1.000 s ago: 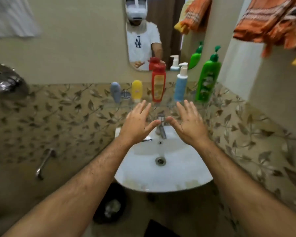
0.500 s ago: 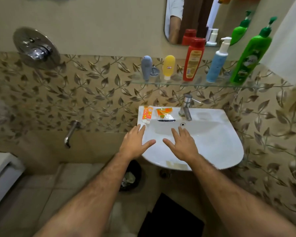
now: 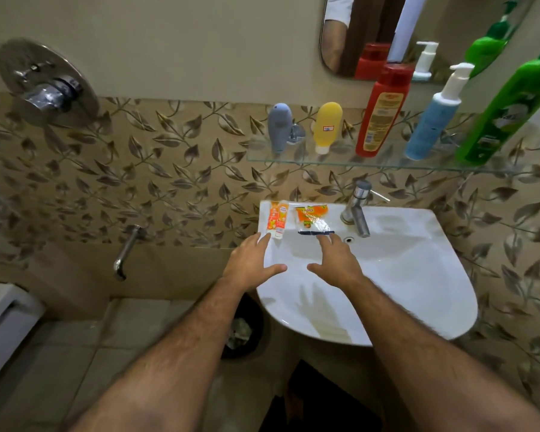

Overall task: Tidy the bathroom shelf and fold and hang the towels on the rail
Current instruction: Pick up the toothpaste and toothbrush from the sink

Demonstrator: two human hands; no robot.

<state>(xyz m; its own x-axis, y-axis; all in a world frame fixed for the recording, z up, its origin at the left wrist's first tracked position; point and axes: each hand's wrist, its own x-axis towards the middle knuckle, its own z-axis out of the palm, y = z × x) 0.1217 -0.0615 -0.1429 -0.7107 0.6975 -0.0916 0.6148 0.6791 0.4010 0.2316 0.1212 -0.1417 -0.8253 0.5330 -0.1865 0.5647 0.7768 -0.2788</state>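
Note:
A glass shelf point(image 3: 293, 160) on the tiled wall carries a grey tube point(image 3: 279, 126), a yellow tube point(image 3: 326, 126), a red bottle point(image 3: 382, 110), a blue pump bottle point(image 3: 434, 120) and a green bottle point(image 3: 508, 110), all upright. On the back rim of the white sink point(image 3: 418, 275) lie an orange tube point(image 3: 276, 218) and an orange sachet point(image 3: 312, 219). My left hand point(image 3: 251, 265) hovers flat and empty just below the orange tube. Beside it my right hand point(image 3: 334, 263) is spread and empty below the sachet. No towel is in view.
A chrome tap point(image 3: 356, 210) stands at the sink's back. A mirror point(image 3: 371, 32) hangs above the shelf. A round shower valve point(image 3: 44, 85) and a spout point(image 3: 127, 251) are on the left wall. A dark bin point(image 3: 242, 332) sits under the sink, a dark mat point(image 3: 325, 400) on the floor.
My view has tilted down from the mirror and towels to the sink. Both hands have dropped from shelf height to the sink's left rim, staying spread and empty.

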